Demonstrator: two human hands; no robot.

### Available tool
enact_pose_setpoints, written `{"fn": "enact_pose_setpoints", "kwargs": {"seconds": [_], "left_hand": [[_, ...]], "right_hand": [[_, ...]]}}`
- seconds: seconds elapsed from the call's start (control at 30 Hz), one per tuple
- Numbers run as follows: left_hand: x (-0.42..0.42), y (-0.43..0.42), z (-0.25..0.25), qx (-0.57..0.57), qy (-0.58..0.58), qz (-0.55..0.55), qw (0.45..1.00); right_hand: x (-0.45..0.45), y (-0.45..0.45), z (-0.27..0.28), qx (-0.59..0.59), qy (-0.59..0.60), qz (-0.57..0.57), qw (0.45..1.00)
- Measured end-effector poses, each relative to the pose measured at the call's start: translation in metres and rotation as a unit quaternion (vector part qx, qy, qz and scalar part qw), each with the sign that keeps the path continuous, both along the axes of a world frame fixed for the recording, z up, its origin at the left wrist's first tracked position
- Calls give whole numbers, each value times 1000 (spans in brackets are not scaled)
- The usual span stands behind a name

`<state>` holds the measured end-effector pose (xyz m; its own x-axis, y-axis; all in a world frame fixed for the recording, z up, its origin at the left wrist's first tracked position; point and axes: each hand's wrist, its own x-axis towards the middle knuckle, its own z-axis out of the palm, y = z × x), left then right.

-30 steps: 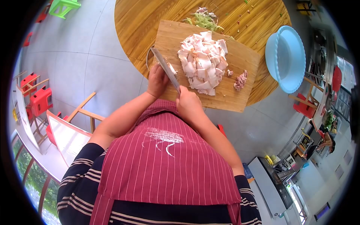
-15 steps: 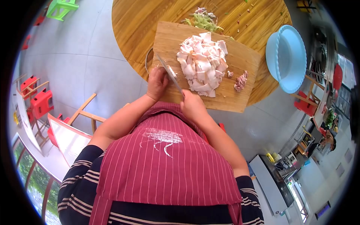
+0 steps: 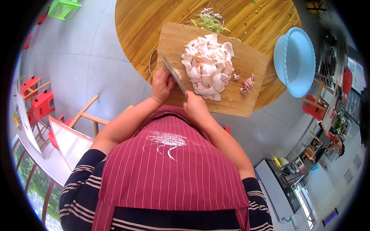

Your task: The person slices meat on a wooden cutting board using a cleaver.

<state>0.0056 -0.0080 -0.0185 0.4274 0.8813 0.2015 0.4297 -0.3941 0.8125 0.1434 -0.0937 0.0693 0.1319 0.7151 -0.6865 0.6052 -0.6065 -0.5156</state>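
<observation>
My right hand (image 3: pixel 196 106) is closed round the handle of a knife (image 3: pixel 174 73), whose blade slants up and left over the board. On the blade's left, my left hand (image 3: pixel 162 85) has its fingers curled at a small piece of pale meat, mostly hidden by the fingers and blade. A little of that meat (image 3: pixel 178 72) shows at the blade's right side. Both hands are at the near left of a wooden cutting board (image 3: pixel 243 104). To their right lies a heap of flat, pale meat slices (image 3: pixel 209 67).
Reddish meat scraps (image 3: pixel 247 85) lie at the board's right. Beyond it, green and purplish peelings (image 3: pixel 210 22) rest on the round wooden table (image 3: pixel 135 34). A light blue basin (image 3: pixel 281 57) stands at the right edge. A wooden chair frame (image 3: pixel 86 115) is at left.
The knife blade has tilted slightly, showing more of its flat side, and my right hand has shifted a little left. My left hand stays in nearly the same place.
</observation>
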Motion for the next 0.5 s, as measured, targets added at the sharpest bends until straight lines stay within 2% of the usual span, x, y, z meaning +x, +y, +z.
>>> {"fn": "enact_pose_setpoints", "kwargs": {"seconds": [0.07,0.13,0.2,0.3,0.33,0.4,0.43,0.5], "left_hand": [[-1,-3,1,-51,21,27,998],[-2,-2,0,-33,9,19,999],[-3,-3,-1,-21,-6,12,1000],[-5,-2,-2,12,-28,3,1000],[-6,-2,-1,10,-43,3,999],[-7,-4,0,1,-58,5,998],[-6,-3,-2,4,-57,8,998],[-2,-5,-4,8,-61,12,998]], "right_hand": [[-7,26,-16,20,-13,2,1000],[-4,39,-28,39,-24,3,999],[8,39,-35,130,7,13,991],[39,27,-14,36,26,-79,996],[45,18,-11,37,27,-75,996],[49,-7,-6,64,90,-188,976],[43,-11,6,59,89,-189,976],[29,-11,28,123,19,-139,983]]}}
